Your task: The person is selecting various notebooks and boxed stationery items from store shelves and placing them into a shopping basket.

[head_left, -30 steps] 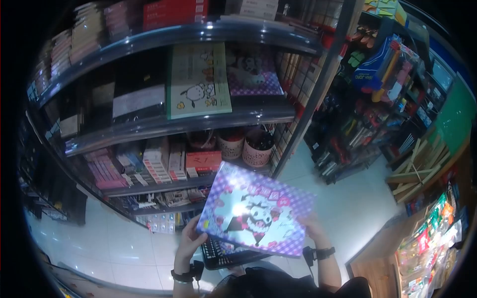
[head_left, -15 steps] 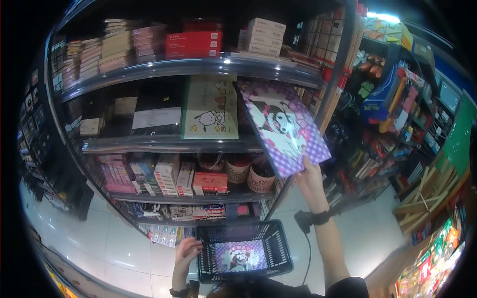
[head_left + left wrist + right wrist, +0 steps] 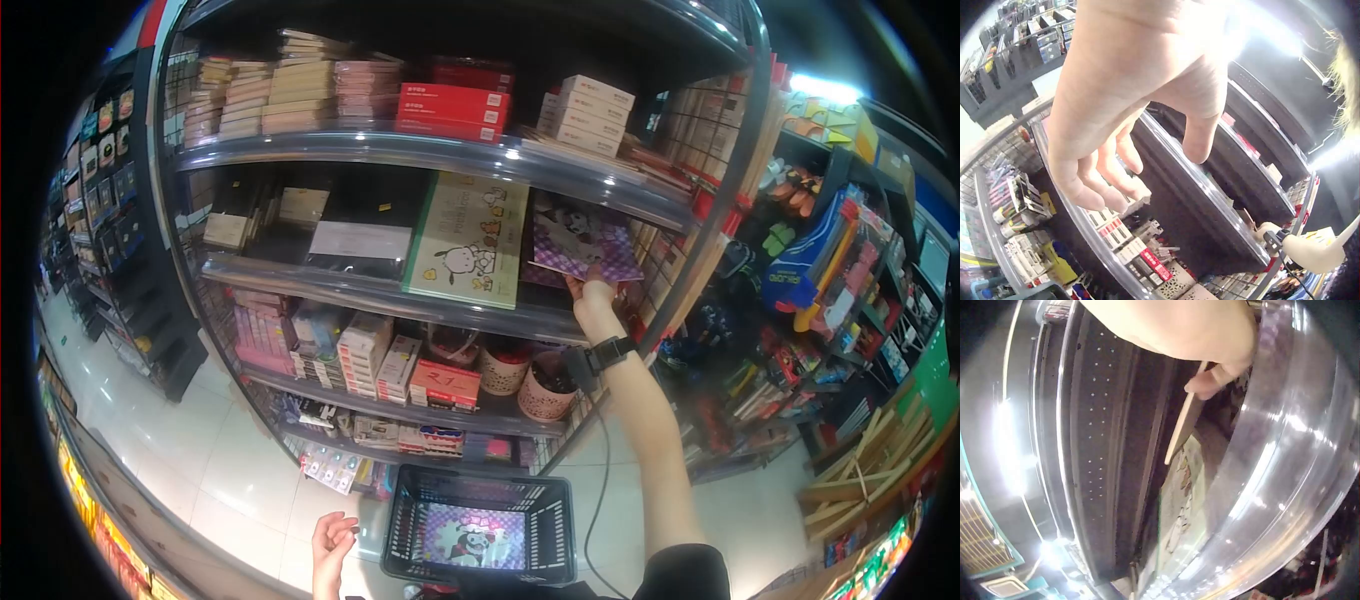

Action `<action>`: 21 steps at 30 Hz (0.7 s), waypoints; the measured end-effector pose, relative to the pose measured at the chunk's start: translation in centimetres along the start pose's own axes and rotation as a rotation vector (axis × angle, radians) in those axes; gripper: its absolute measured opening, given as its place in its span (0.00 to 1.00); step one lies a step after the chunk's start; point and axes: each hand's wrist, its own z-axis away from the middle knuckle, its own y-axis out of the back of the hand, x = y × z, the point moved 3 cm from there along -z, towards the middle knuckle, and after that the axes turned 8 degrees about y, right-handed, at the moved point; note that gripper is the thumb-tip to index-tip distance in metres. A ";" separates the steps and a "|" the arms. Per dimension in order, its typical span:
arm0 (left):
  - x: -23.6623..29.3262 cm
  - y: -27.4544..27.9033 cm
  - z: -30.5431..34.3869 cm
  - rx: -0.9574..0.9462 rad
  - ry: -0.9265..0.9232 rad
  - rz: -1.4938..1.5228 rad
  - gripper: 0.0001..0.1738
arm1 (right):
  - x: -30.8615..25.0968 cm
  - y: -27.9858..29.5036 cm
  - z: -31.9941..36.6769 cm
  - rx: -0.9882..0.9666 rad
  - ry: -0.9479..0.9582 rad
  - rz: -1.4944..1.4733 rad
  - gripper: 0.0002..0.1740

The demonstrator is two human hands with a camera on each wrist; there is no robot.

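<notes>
My right hand (image 3: 597, 300) reaches to the middle shelf and pinches the near edge of a flat purple-checked book (image 3: 580, 240) with a cartoon cover. In the right wrist view, the thumb lies against the book's pale edge (image 3: 1184, 428), tilted above the shelf. To its left, a green-edged cartoon book (image 3: 468, 245) lies flat, overhanging the shelf front. My left hand (image 3: 333, 545) hangs with loosely bent fingers beside a black basket (image 3: 562, 520), holding nothing. Inside the basket lies another purple-checked cartoon book (image 3: 475, 537).
Red boxes (image 3: 450, 108), white boxes (image 3: 593, 115) and stacked notebooks stand on the shelf above. The lower shelf bears small cartons (image 3: 365, 345) and pink pots (image 3: 547, 388). A metal post (image 3: 715, 220) borders the shelves on the right; a cable (image 3: 600, 480) hangs from my right wrist.
My right hand has carried a purple-checked book from over the basket back and up onto the middle shelf. The left hand has come away from the other book and now hangs left of the basket.
</notes>
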 end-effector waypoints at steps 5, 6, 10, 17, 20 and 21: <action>-0.9 2.4 2.3 0.137 0.025 0.006 0.23 | 1.3 0.5 -1.6 -0.329 -0.409 0.138 0.15; -0.9 2.7 2.6 0.159 0.041 -0.001 0.23 | 1.3 1.4 -2.7 -0.312 -0.524 0.188 0.16; -0.8 3.0 3.3 0.213 0.105 0.056 0.24 | -0.7 3.1 -5.4 -0.474 -0.660 0.740 0.15; 0.0 1.4 2.6 0.153 0.076 -0.024 0.27 | -5.5 0.7 -0.8 -0.763 0.950 1.839 0.25; -0.3 1.2 2.4 0.100 0.094 -0.066 0.26 | -6.6 0.0 1.4 -0.833 0.991 1.977 0.24; -0.9 1.4 2.2 0.072 0.082 -0.053 0.26 | -7.4 -0.8 2.4 -0.885 0.928 2.009 0.23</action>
